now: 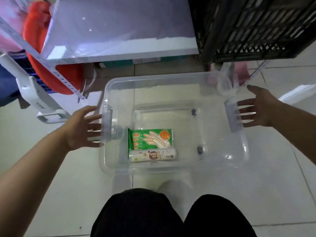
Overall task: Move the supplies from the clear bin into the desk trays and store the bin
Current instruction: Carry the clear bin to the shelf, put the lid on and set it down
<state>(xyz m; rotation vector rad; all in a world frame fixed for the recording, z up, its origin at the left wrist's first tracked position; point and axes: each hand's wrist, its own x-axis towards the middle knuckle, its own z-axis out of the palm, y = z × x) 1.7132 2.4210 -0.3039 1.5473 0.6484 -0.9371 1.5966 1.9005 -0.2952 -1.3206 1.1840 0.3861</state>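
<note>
Mid-frame on the floor, the bin holds a green packet and a white roll. Left hand and right hand flank its handles, fingers spread, seemingly gripping nothing. Unloading hasn't begun.

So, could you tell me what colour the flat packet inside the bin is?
Green, with an orange circle; flat packet, head view.
</note>
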